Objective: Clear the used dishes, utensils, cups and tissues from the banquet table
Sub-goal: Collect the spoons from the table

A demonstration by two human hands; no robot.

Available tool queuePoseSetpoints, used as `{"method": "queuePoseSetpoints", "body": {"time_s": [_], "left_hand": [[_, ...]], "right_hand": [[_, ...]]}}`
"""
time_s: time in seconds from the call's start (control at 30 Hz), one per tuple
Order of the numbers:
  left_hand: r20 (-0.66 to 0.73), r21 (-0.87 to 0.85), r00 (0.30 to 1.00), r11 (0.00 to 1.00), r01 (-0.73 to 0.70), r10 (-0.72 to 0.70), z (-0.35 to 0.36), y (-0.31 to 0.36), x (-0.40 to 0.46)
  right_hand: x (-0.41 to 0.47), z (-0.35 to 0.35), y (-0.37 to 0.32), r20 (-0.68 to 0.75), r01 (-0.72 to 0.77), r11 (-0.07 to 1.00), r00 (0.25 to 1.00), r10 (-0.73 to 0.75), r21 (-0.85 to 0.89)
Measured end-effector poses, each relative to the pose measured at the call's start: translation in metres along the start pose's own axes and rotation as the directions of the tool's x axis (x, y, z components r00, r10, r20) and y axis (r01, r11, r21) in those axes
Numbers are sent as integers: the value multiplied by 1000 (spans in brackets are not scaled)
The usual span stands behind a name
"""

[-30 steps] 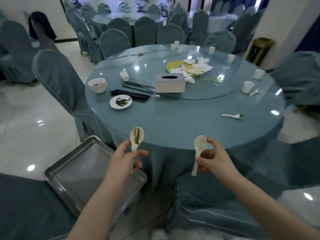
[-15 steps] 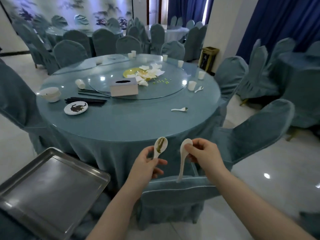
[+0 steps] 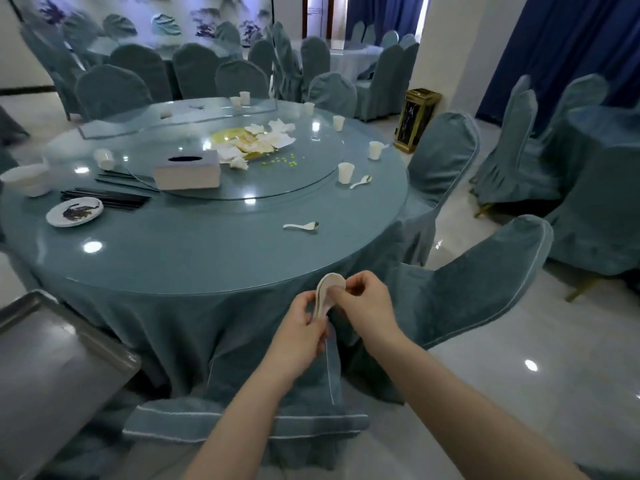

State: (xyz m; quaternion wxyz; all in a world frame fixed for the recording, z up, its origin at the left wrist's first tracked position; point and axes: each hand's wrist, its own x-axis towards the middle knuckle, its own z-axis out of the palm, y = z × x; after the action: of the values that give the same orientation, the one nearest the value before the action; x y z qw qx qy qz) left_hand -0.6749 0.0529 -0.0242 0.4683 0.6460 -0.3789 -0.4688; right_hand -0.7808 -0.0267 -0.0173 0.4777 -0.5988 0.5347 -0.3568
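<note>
— While the two white spoons [image 3: 328, 293] are held together just below the near edge of the table [image 3: 194, 258], how are the hands seen?
— The left hand [image 3: 300, 329] is curled round the handles, and the right hand [image 3: 363, 306] is pinched on the bowl of the spoons, so both are clamped on them.
— What is left on the table?
— A spoon [image 3: 302, 226] is seen near the front right; another spoon [image 3: 362, 181] lies beside a cup [image 3: 345, 172]. A dirty plate [image 3: 74, 211] is set by black chopsticks [image 3: 107, 197], with a bowl [image 3: 27, 179] further left. Crumpled tissues [image 3: 266, 138] are piled on the glass turntable [image 3: 277, 188] behind a tissue box [image 3: 188, 169].
— And the tray?
— A metal tray [image 3: 45, 368] is seen at the lower left
</note>
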Motion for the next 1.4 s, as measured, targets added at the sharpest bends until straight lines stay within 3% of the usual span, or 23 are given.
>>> {"method": "queuePoseSetpoints", "body": {"time_s": [0.27, 0.4, 0.6, 0.7, 0.83, 0.97, 1.2, 1.4], "left_hand": [[-134, 10, 991, 1000, 26, -25, -6, 0, 54], [-202, -18, 979, 999, 35, -38, -18, -4, 88], [-336, -100, 932, 989, 109, -137, -26, -3, 134], [-437, -142, 882, 982, 126, -176, -27, -4, 164], [-587, -275, 762, 953, 129, -272, -12, -11, 192], [-624, -334, 688, 923, 193, -370, 11, -14, 197], [-718, -363, 562, 910, 203, -411, 27, -19, 189], [-719, -414, 525, 887, 205, -456, 42, -24, 190]], "right_hand": [[64, -4, 14, 155, -9, 997, 988, -2, 73], [106, -8, 32, 123, -50, 998, 991, 46, 25], [201, -4, 65, 221, -130, 985, 963, 153, -115], [269, 11, 81, 263, -123, 975, 950, 170, -183], [357, 39, 95, 356, -79, 951, 915, 188, -299], [416, 72, 97, 404, -51, 926, 890, 212, -373], [452, 113, 108, 466, -56, 910, 845, 262, -411], [440, 100, 108, 525, -70, 941, 815, 246, -332]]}}
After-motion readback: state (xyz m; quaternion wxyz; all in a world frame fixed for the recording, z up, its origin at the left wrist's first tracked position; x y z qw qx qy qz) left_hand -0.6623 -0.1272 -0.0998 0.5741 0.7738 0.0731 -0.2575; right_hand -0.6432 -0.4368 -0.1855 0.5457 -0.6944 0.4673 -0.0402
